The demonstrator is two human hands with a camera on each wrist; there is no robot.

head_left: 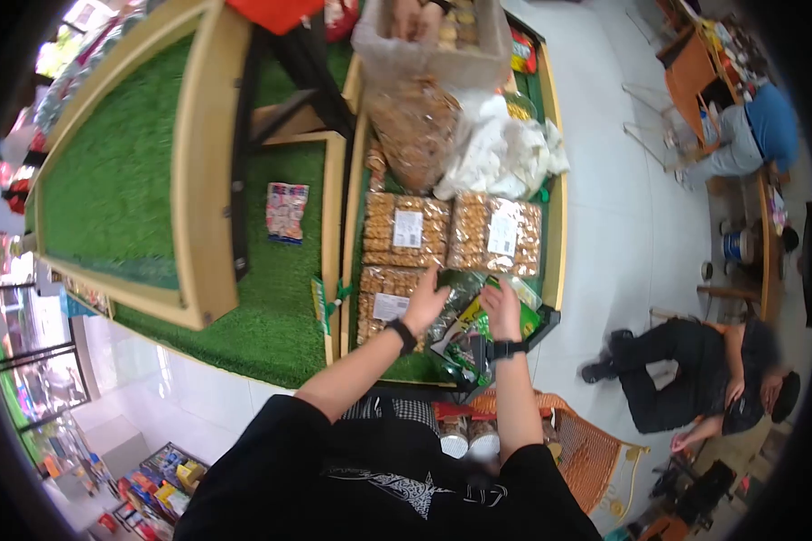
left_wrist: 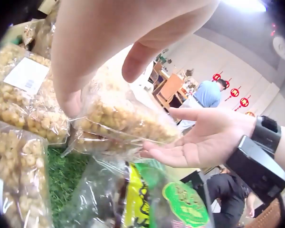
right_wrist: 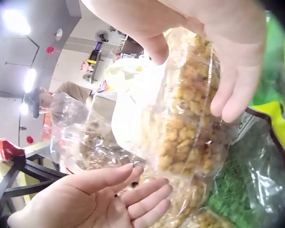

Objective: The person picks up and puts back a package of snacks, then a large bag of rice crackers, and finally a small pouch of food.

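Note:
A clear pack of golden-brown snack pieces [head_left: 471,236] with a white label lies at the right of the display bin. My left hand [head_left: 426,305] is at its near left corner, fingers extended, palm facing inward in the right wrist view. My right hand [head_left: 503,311] is at the near edge; its straight fingers touch the pack's end in the left wrist view, thumb held apart above. A similar pack [head_left: 381,225] lies to the left, and another pack [head_left: 370,302] sits nearer, beside my left hand. Green-and-yellow snack bags [head_left: 523,317] lie under my right hand.
A white plastic bag [head_left: 496,153] and a large bag of brown snacks [head_left: 415,131] lie farther back. Another person's hand [head_left: 415,18] reaches into a plastic-lined box. The bin's wooden rim [head_left: 555,216] runs along the right; a turf-lined shelf [head_left: 117,171] stands left.

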